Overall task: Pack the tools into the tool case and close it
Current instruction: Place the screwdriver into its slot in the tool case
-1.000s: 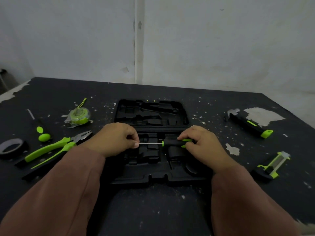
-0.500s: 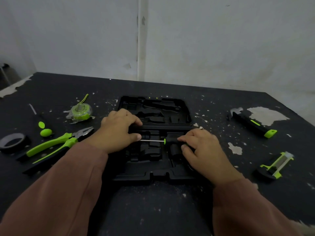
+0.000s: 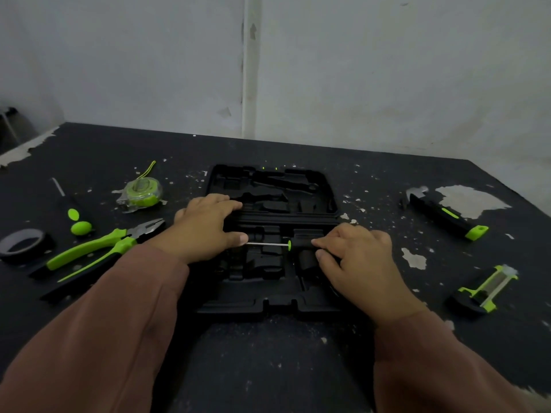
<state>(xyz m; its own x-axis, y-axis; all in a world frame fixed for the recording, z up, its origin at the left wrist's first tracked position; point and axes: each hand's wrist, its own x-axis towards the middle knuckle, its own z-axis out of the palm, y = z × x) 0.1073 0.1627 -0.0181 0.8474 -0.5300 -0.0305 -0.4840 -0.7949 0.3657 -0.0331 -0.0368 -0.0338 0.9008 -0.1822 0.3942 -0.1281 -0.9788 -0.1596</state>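
**Tool case open, screwdriver not yet seated**

Head view: the tool case (image 3: 253, 305) lies open flat at table centre, with its lid tray toward 12 o'clock. The screwdriver (image 3: 290, 244) lies across the near tray's upper part, tip toward 9 o'clock. The right hand (image 3: 357, 263) pinches its black handle between thumb and fingertips. The left hand (image 3: 205, 228) rests with fingers spread over the hinge, thumb touching the shaft tip.

The dark moulding hides the slot, so the screwdriver may sit proud and block the lid. The thin shaft could also skid off the thumb. Pliers (image 3: 104, 248) at 9 o'clock and a hammer (image 3: 447, 216) at 2 o'clock wait outside.
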